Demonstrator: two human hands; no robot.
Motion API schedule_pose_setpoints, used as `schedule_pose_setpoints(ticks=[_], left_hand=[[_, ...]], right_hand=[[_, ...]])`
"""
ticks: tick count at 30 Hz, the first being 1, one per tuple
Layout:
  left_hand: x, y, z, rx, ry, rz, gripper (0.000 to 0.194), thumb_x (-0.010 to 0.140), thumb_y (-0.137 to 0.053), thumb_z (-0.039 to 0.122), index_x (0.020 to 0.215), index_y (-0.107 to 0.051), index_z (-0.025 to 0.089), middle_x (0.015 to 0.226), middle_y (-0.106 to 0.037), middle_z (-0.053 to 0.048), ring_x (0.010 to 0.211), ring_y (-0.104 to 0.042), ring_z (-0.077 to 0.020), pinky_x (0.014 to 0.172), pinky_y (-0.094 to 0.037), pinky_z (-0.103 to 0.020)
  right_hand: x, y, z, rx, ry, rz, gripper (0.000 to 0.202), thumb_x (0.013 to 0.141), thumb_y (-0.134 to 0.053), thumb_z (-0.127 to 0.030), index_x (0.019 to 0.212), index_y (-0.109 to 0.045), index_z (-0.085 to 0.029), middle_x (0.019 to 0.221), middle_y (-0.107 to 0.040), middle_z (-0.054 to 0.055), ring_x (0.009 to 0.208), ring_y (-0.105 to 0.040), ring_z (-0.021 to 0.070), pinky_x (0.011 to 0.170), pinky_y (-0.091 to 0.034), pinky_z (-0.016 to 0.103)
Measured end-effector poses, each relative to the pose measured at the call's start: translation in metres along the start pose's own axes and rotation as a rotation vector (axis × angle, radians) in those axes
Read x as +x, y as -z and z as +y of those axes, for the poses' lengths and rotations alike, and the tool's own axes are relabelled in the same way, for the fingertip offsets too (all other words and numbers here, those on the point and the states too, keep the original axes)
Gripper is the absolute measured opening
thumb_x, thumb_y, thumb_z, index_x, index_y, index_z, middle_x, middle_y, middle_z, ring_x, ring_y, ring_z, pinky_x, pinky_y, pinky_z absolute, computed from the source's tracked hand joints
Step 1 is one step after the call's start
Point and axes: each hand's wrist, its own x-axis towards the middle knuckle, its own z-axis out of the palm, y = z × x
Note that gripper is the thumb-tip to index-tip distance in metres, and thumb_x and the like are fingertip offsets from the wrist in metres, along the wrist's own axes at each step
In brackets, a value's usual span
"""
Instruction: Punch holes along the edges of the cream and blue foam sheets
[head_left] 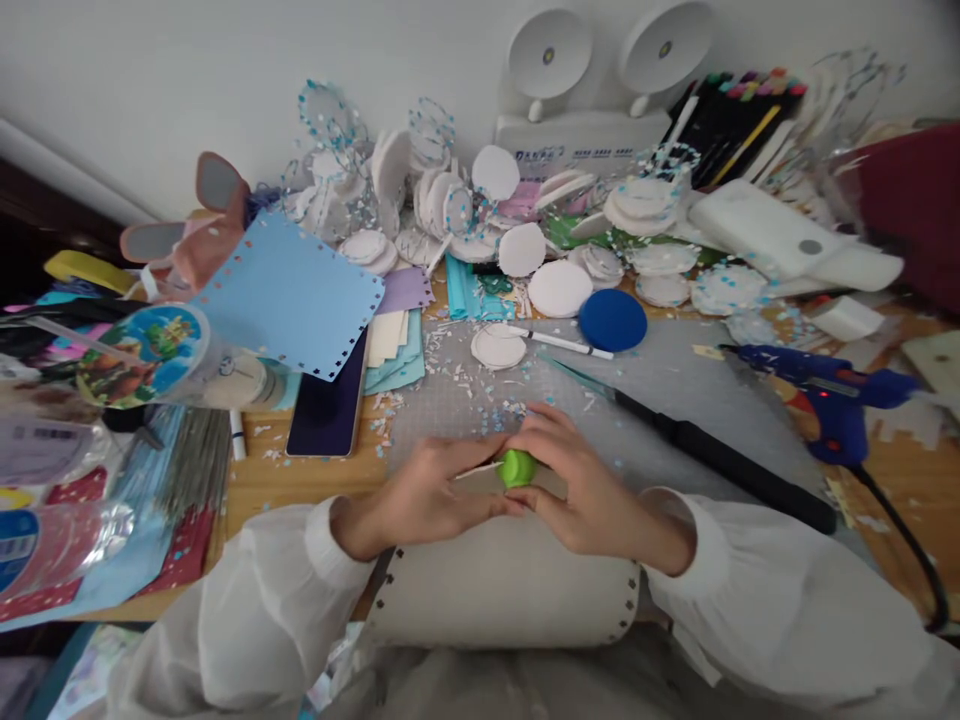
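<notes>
Both hands meet in front of me at a cream sheet of paper [510,590], which has small flower-shaped holes along its left and right edges. A small bright green craft punch [517,467] sits at the sheet's far edge, between my hands. My right hand [574,475] is closed, with its fingers over the punch and its thumb beneath. My left hand [435,490] pinches the paper's far edge, its thumb and fingertips close to the punch. The fingers hide part of the punch and how the paper lies in it.
A craft knife [720,460] lies right of my hands, its blade pointing toward the left. Farther right is a blue glue gun [832,390] with a cord. A phone [328,400], blue punched paper [289,295] and a lidded cup [157,355] lie left. White discs [561,288] fill the back.
</notes>
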Motion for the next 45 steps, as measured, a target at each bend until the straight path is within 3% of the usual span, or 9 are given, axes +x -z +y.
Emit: schedule_pose_setpoints(ticks=[4,8,13,20,24,27,35,40,45], left_hand=[[0.003,0.004,0.000,-0.030,0.093,-0.035,0.050,0.074,-0.074,0.035,0.118,-0.062,0.015,0.110,-0.070,-0.008,0.093,-0.068,-0.0220,0.077,-0.054,-0.026],[0.005,0.010,-0.002,-0.088,0.123,-0.102,0.035,0.093,-0.049,0.028,0.124,-0.059,0.016,0.119,-0.067,-0.007,0.104,-0.065,-0.0192,0.091,-0.050,-0.028],[0.005,0.013,-0.003,-0.124,0.187,-0.045,0.034,0.096,-0.042,0.027,0.122,-0.061,0.014,0.117,-0.068,-0.005,0.105,-0.064,-0.0162,0.093,-0.049,-0.024],[0.008,0.017,0.000,-0.153,0.236,0.027,0.033,0.096,-0.043,0.029,0.114,-0.066,0.013,0.107,-0.072,-0.005,0.100,-0.067,-0.0161,0.090,-0.051,-0.023],[0.010,0.019,0.004,-0.196,0.260,-0.035,0.029,0.091,-0.052,0.029,0.111,-0.067,0.014,0.108,-0.071,-0.006,0.100,-0.067,-0.0180,0.088,-0.052,-0.025],[0.010,0.018,0.005,-0.225,0.305,-0.096,0.041,0.077,-0.070,0.030,0.115,-0.065,0.014,0.112,-0.070,-0.007,0.101,-0.066,-0.0210,0.090,-0.052,-0.028],[0.006,0.012,0.001,-0.135,0.283,-0.085,0.056,0.062,-0.082,0.034,0.113,-0.066,0.017,0.107,-0.072,-0.006,0.095,-0.067,-0.0234,0.089,-0.052,-0.033],[0.006,0.019,0.002,-0.074,0.302,-0.077,0.028,0.086,-0.060,0.035,0.105,-0.071,0.019,0.101,-0.074,-0.004,0.088,-0.069,-0.0198,0.078,-0.053,-0.026],[0.007,0.022,0.002,-0.006,0.298,-0.025,0.029,0.091,-0.051,0.035,0.097,-0.073,0.018,0.086,-0.074,-0.001,0.074,-0.065,-0.0153,0.065,-0.048,-0.021]], right_hand=[[0.001,0.001,0.002,-0.007,-0.026,-0.014,0.015,0.082,-0.055,-0.016,0.096,-0.050,-0.019,0.085,-0.052,0.003,0.085,-0.050,0.0196,0.104,-0.028,0.048],[0.002,0.003,0.001,-0.038,-0.027,-0.024,0.016,0.085,-0.058,-0.025,0.098,-0.052,-0.019,0.088,-0.054,0.004,0.087,-0.050,0.0208,0.100,-0.031,0.047],[0.002,0.009,0.000,-0.047,-0.032,0.005,0.021,0.086,-0.059,-0.033,0.100,-0.054,-0.019,0.090,-0.056,0.006,0.088,-0.050,0.0233,0.087,-0.038,0.042],[0.003,0.012,0.002,-0.050,-0.035,0.009,0.016,0.085,-0.060,-0.027,0.096,-0.054,-0.018,0.087,-0.056,0.006,0.087,-0.050,0.0233,0.085,-0.037,0.042],[0.002,0.010,0.002,-0.055,-0.014,0.028,0.014,0.082,-0.061,-0.023,0.092,-0.053,-0.018,0.083,-0.052,0.003,0.084,-0.049,0.0210,0.093,-0.034,0.044],[0.001,0.009,0.002,-0.062,-0.017,0.021,0.017,0.080,-0.061,-0.020,0.094,-0.052,-0.019,0.084,-0.053,0.003,0.084,-0.050,0.0200,0.100,-0.030,0.046],[0.000,0.007,0.002,-0.105,-0.014,-0.009,0.018,0.079,-0.061,-0.018,0.095,-0.052,-0.020,0.084,-0.054,0.002,0.084,-0.053,0.0198,0.104,-0.028,0.049],[0.001,0.010,0.004,-0.124,-0.019,-0.008,0.017,0.080,-0.061,-0.022,0.095,-0.053,-0.020,0.084,-0.056,0.003,0.083,-0.054,0.0209,0.104,-0.028,0.052],[0.001,0.013,0.005,-0.141,-0.039,-0.005,0.018,0.082,-0.062,-0.026,0.096,-0.052,-0.020,0.083,-0.057,0.002,0.083,-0.055,0.0205,0.105,-0.025,0.052]])
